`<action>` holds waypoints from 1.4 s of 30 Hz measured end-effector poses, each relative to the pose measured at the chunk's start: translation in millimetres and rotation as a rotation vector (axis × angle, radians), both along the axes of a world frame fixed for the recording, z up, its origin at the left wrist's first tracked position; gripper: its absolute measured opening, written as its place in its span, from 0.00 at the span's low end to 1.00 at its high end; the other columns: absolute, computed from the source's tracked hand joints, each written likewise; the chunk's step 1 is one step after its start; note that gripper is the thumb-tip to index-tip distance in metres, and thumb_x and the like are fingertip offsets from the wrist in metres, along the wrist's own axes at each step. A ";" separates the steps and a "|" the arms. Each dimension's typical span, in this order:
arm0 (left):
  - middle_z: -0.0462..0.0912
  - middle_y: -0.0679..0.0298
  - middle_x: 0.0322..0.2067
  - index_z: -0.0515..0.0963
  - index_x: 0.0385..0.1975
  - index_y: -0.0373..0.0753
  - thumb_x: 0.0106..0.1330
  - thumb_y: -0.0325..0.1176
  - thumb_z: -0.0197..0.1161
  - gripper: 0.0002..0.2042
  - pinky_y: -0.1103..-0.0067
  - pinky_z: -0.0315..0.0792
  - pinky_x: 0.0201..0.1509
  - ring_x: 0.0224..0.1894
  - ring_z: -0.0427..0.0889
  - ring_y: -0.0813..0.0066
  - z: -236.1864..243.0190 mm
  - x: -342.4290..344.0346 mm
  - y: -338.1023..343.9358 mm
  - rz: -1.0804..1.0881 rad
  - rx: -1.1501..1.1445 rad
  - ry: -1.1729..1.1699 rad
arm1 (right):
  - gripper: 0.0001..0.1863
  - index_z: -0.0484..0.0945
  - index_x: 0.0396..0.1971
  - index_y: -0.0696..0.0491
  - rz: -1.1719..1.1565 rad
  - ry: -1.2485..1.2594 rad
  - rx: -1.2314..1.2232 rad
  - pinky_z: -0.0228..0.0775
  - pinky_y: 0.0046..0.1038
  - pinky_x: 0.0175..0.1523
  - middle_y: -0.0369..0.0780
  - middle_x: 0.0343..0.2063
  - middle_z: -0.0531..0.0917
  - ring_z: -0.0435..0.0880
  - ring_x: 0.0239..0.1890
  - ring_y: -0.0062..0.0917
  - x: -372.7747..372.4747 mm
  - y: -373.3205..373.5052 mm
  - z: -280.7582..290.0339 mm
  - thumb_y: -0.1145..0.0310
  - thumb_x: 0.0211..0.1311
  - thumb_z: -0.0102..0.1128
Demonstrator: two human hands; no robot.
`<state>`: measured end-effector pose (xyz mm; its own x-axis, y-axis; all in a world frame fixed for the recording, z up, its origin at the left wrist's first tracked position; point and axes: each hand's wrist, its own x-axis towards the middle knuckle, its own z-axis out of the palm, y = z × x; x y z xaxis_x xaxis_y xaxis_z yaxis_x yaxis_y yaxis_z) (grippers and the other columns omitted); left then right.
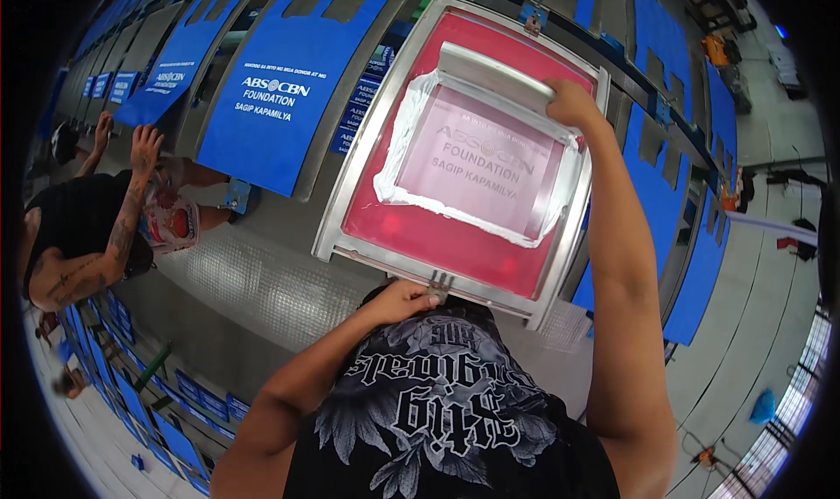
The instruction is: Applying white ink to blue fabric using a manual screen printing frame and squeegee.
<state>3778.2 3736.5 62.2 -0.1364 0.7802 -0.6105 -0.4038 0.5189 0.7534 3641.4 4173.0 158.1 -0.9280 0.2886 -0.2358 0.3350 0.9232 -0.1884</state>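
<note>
A screen-printing frame [337, 203] with metal sides lies before me. Its red screen [372, 222] has a paler, see-through printing area [477, 162] in the middle, where dark lettering shows. Thick white ink [429, 206] borders that area on its sides and near edge. My right hand [573, 105] is closed round the right end of a long pale squeegee [490, 77], which lies across the far side of the printing area. My left hand [404, 299] grips a small metal fitting [439, 285] at the middle of the frame's near edge.
Blue printed bags [284, 153] lie flat on boards to the left, and more blue bags [647, 210] line the right. At the left another person [92, 223] reaches toward a blue bag [166, 83]. A metal rail [643, 70] with fittings runs beyond the frame.
</note>
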 end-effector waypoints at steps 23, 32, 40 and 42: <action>0.76 0.68 0.18 0.78 0.24 0.34 0.63 0.43 0.61 0.16 0.85 0.70 0.25 0.20 0.74 0.83 -7.1 15.4 4.4 0.139 -0.184 0.105 | 0.12 0.76 0.32 0.52 0.108 0.124 -0.016 0.66 0.39 0.40 0.42 0.29 0.81 0.79 0.36 0.36 186.4 -158.8 8.5 0.71 0.43 0.60; 0.77 0.65 0.19 0.76 0.23 0.34 0.60 0.46 0.63 0.18 0.79 0.69 0.26 0.22 0.75 0.79 -41.7 20.2 -13.9 0.115 -0.033 0.207 | 0.13 0.78 0.34 0.53 0.115 0.074 -0.033 0.70 0.40 0.39 0.46 0.27 0.82 0.80 0.32 0.42 181.7 -145.9 5.8 0.67 0.45 0.64; 0.79 0.57 0.29 0.78 0.31 0.39 0.50 0.42 0.69 0.15 0.70 0.69 0.46 0.38 0.78 0.60 108.8 -105.4 39.8 0.099 0.287 1.643 | 0.19 0.79 0.39 0.51 -0.113 0.098 0.059 0.62 0.40 0.47 0.41 0.34 0.82 0.78 0.41 0.36 223.8 -158.0 -6.6 0.75 0.41 0.61; 0.79 0.56 0.31 0.78 0.29 0.39 0.50 0.39 0.68 0.13 0.69 0.67 0.47 0.41 0.77 0.60 102.8 -136.4 52.7 0.015 0.293 1.789 | 0.19 0.80 0.37 0.52 -0.134 0.140 -0.002 0.65 0.41 0.45 0.42 0.33 0.83 0.80 0.39 0.38 228.4 -162.4 -8.9 0.78 0.39 0.59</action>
<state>3641.8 3789.2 165.0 -0.4095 0.8165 0.4069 0.9053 0.3083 0.2922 3869.8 4010.6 149.2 -0.9050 0.4117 -0.1073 0.4254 0.8716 -0.2437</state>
